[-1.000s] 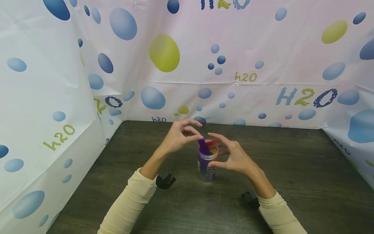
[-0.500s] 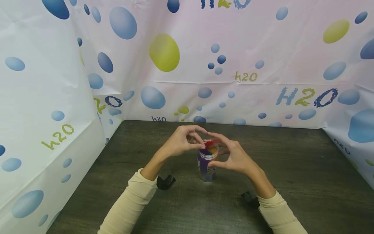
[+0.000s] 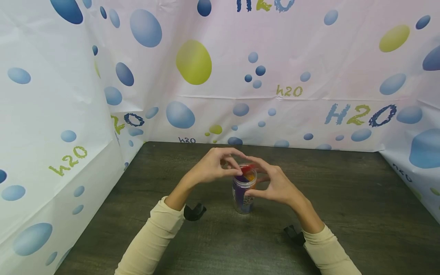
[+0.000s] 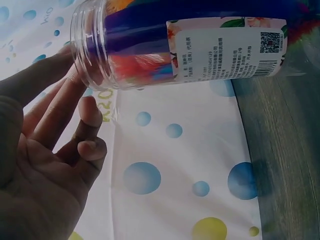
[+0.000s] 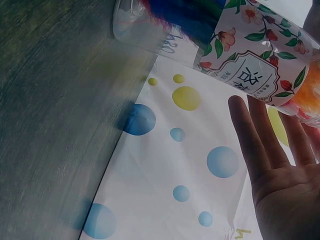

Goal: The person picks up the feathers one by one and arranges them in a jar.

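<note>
A clear plastic jar with a threaded mouth and floral label stands upright on the dark table. My right hand holds it, thumb in front and fingers round the far side. At the uncovered mouth, thumb and fingertips of my left hand pinch the top of a purple strip, most of which is down inside the jar. The left ring and little fingers curl loosely in the left wrist view. Red and orange pieces also fill the jar; their kind is unclear.
A white sheet printed with blue and green bubbles forms walls behind and beside the table. Black wrist mounts sit below both wrists, close over the tabletop. Cream sleeves cover the forearms.
My left hand has lowered to the jar's mouth, and the purple strip that stuck out above the rim has slid down inside. My right hand keeps its place on the jar.
</note>
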Demonstrator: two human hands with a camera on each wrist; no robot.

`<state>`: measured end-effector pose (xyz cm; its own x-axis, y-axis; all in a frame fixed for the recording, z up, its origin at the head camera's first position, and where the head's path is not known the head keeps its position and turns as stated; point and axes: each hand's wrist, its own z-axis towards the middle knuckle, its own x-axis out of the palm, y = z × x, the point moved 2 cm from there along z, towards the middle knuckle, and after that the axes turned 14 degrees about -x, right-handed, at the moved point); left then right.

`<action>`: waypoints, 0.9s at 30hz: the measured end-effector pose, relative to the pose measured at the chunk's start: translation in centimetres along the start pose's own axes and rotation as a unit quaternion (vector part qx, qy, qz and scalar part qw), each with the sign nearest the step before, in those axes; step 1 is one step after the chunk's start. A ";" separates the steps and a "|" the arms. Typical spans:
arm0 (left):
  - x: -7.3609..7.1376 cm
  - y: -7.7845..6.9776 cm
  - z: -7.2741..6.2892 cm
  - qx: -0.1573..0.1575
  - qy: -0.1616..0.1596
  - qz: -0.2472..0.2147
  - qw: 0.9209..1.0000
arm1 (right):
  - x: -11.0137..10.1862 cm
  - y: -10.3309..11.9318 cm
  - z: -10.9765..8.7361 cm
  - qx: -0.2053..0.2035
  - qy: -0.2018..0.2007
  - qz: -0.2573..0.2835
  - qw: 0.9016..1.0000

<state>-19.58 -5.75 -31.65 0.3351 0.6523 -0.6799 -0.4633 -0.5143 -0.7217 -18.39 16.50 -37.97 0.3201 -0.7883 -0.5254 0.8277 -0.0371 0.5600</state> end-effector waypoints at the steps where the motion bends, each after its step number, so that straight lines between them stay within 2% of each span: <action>1: 0.0 0.0 0.0 0.000 0.001 -0.004 1.000 | 0.0 0.0 0.0 0.000 0.000 0.000 1.000; 27: -0.2 0.4 0.0 0.010 0.014 -0.026 1.000 | 0.1 -0.5 0.1 -0.012 0.007 0.009 1.000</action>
<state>-19.83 -6.08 -31.82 0.3813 0.6627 -0.6446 -0.4609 -0.4682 -0.7539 -18.81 16.37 -38.24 0.3416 -0.7799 -0.5245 0.8324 -0.0080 0.5541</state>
